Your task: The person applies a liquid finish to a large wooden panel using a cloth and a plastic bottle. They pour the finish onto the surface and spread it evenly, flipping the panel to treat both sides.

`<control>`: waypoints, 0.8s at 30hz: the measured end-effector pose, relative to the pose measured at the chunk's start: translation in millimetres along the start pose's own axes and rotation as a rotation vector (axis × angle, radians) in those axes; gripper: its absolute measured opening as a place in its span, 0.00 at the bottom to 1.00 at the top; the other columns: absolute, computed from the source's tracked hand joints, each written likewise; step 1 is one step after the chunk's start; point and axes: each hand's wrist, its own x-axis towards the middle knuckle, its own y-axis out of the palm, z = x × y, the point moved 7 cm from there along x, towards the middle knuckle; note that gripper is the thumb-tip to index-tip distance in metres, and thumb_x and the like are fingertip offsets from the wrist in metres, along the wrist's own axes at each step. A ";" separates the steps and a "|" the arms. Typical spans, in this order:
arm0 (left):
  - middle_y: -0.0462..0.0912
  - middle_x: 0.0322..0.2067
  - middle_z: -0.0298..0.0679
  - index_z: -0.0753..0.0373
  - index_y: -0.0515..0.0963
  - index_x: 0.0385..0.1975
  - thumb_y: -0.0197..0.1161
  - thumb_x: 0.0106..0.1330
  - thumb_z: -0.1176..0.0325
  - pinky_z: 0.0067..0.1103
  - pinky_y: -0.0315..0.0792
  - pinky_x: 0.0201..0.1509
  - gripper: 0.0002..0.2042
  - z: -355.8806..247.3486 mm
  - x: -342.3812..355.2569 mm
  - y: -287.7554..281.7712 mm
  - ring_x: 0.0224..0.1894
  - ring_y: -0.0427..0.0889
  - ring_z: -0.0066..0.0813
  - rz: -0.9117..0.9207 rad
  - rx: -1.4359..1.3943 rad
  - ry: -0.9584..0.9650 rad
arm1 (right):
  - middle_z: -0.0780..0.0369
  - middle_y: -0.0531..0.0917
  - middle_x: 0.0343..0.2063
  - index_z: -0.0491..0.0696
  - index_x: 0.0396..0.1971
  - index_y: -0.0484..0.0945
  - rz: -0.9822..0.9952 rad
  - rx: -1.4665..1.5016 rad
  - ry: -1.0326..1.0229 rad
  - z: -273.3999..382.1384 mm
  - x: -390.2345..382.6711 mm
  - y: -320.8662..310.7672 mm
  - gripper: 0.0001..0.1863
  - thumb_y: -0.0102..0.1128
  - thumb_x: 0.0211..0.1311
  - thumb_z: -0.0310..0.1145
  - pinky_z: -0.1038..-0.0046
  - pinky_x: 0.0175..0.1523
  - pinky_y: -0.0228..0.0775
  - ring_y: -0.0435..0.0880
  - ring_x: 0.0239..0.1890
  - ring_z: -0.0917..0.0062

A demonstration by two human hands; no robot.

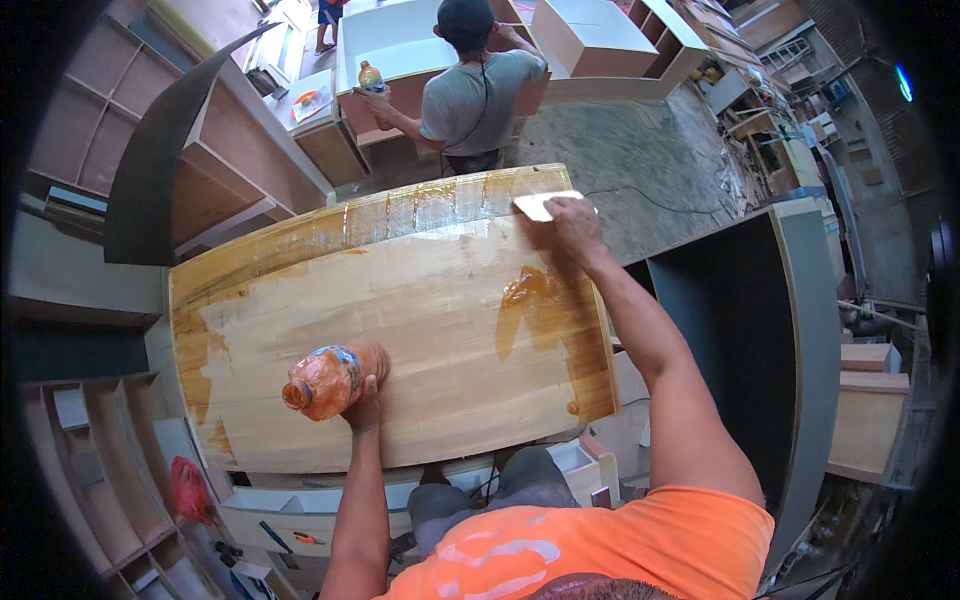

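A wide pale wooden panel point(430, 310) lies in front of me. Wet amber glue point(400, 212) coats its far edge, with more along the left and right sides. A thicker glue puddle point(530, 288) sits right of the middle. At the far right corner my right hand point(576, 228) grips a flat, pale spreader point(536, 206), which is against the coated surface. My left hand point(364, 406) is wrapped round a clear plastic bottle point(326, 388), stained orange-brown inside, with a blue label. The bottle is tilted over the panel's near left part, its uncapped neck toward the left.
Beyond the panel a person in a grey shirt point(478, 105) stands holding another bottle point(370, 76) by a white-topped cabinet point(390, 45). A dark-lined cabinet point(735, 310) stands close on the right. A curved dark sheet point(150, 165) leans at the left, near open shelving point(100, 455).
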 end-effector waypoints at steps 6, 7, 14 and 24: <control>0.66 0.63 0.45 0.64 0.60 0.64 0.73 0.54 0.57 0.36 0.58 0.70 0.41 0.3 -4.2 -8.9 0.65 0.65 0.41 -0.059 0.088 -0.023 | 0.62 0.84 0.44 0.50 0.41 0.80 -0.065 -0.067 0.000 -15.2 37.8 35.7 0.13 0.49 0.58 0.29 0.64 0.54 0.68 0.81 0.50 0.68; 0.66 0.63 0.45 0.64 0.60 0.65 0.73 0.54 0.56 0.36 0.58 0.70 0.41 2.9 -3.4 -11.0 0.65 0.65 0.41 -0.047 0.117 -0.022 | 0.62 0.84 0.44 0.50 0.41 0.80 -0.016 -0.067 0.013 -15.4 39.4 42.1 0.13 0.49 0.58 0.29 0.65 0.54 0.68 0.81 0.49 0.68; 0.67 0.63 0.45 0.66 0.61 0.64 0.71 0.56 0.56 0.36 0.59 0.69 0.39 -8.6 0.3 -3.9 0.64 0.67 0.42 -0.033 0.101 -0.002 | 0.59 0.85 0.35 0.50 0.31 0.83 -0.006 -0.130 0.052 -35.4 57.6 50.7 0.10 0.50 0.56 0.28 0.60 0.45 0.73 0.84 0.41 0.64; 0.68 0.61 0.47 0.69 0.61 0.62 0.73 0.55 0.56 0.35 0.59 0.69 0.40 -24.6 4.3 -1.0 0.63 0.68 0.40 -0.056 0.068 0.114 | 0.60 0.86 0.30 0.53 0.26 0.85 0.259 -0.086 0.052 2.8 -67.1 15.3 0.08 0.57 0.48 0.28 0.61 0.40 0.76 0.86 0.35 0.63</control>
